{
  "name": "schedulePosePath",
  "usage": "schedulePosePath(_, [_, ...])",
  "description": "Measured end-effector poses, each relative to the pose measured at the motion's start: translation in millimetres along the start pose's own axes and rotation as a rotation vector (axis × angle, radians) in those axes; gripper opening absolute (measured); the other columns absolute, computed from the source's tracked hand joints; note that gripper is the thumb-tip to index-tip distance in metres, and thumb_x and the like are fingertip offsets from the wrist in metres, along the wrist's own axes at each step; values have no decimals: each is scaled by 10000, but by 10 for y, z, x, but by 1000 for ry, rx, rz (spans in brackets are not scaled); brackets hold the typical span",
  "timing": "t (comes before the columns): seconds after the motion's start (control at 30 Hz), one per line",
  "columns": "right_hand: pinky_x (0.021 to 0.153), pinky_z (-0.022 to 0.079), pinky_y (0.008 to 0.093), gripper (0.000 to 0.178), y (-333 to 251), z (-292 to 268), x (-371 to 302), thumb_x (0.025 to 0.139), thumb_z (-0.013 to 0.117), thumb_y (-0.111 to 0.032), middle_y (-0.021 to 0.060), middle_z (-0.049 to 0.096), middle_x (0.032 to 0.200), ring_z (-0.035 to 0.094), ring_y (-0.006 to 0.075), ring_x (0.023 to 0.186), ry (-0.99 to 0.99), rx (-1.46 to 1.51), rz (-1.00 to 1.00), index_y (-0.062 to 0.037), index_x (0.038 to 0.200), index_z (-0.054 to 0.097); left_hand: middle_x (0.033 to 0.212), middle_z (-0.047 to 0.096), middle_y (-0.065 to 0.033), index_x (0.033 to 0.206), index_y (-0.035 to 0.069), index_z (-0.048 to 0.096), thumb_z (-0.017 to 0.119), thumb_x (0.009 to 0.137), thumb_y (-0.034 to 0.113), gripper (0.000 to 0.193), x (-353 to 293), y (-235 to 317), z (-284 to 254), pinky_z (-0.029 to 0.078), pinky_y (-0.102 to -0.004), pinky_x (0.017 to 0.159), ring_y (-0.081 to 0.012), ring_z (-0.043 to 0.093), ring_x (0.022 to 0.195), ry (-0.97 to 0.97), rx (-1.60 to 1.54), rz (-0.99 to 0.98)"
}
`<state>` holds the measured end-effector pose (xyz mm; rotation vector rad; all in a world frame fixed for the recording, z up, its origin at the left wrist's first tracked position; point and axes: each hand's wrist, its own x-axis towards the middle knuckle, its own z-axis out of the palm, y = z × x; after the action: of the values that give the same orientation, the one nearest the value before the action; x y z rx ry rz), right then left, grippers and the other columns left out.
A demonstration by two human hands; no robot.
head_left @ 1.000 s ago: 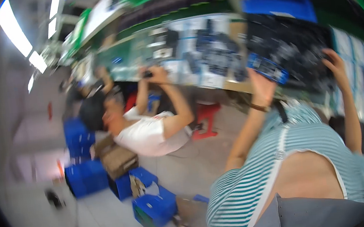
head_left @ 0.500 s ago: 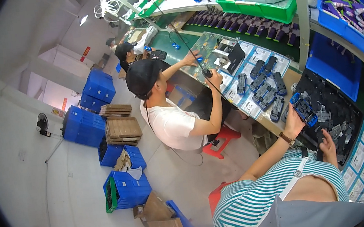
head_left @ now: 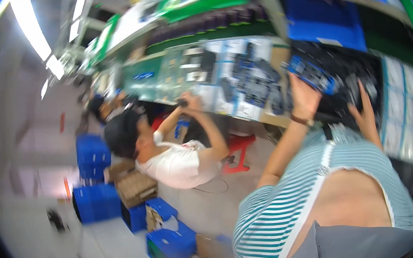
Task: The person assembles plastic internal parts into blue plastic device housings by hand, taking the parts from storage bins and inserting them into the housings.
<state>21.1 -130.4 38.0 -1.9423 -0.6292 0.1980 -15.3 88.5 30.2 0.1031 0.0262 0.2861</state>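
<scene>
The picture is smeared by motion. My left hand (head_left: pixel 306 96) is closed round the near end of a blue-and-black toy car chassis (head_left: pixel 313 74), holding it tilted above a black tray (head_left: pixel 334 109). Lower and to the right, my right hand (head_left: pixel 367 120) has its thumb and forefinger spread apart, with nothing visible between them. Just past its fingertips lies a grey plastic part (head_left: pixel 352 88) in the tray, among dark parts too blurred to tell apart. Left of the tray, several dark grey chassis pieces (head_left: pixel 257 85) lie on printed sheets.
A co-worker in a white top (head_left: pixel 180 165) sits at the left by the bench, hands together at a dark tool. A blue bin (head_left: pixel 324 21) stands behind the tray. Printed sheets (head_left: pixel 401 101) lie to its right. Blue crates (head_left: pixel 97 202) stand on the floor.
My view has swung, shifting the bench left and up in the picture. My right hand's fingers have spread. The co-worker's hands have come together. My left hand still holds the chassis.
</scene>
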Motion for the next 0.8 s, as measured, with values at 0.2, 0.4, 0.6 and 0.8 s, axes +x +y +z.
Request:
schedulePosePath(0.2, [940,437,376,727,-244,-249,380,774,725,-202,189,504,1288,545,349,1142,323,-115,-148,-116,1387,341,1435,396,-90,1405,152,372,319,904,647,707,60,-148,83,306,-534,1061,-306,384,1302,158,186,-95])
schedulePosePath(0.4, [802,442,305,638,-648,-375,441,781,679,-167,120,501,1063,532,265,896,291,-251,-267,-77,1367,444,1437,375,-73,1409,144,358,294,871,714,786,-39,-338,233,296,-482,1064,-266,374,1290,105,238,-164])
schedulePosePath(0.6, [766,441,311,600,-604,-301,420,781,680,-178,133,508,1035,524,258,876,222,-198,-306,-43,1332,483,1443,375,-85,1426,163,328,278,876,705,774,-55,-369,143,272,-510,1072,-279,363,1309,152,265,-90])
schedulePosePath(0.8, [850,461,359,586,-566,-13,522,739,705,-196,131,514,1122,544,289,1020,134,-259,-389,-81,1283,522,1408,400,-62,1399,154,348,279,887,695,749,-2,-399,155,329,-427,1056,-241,382,1287,140,313,-76])
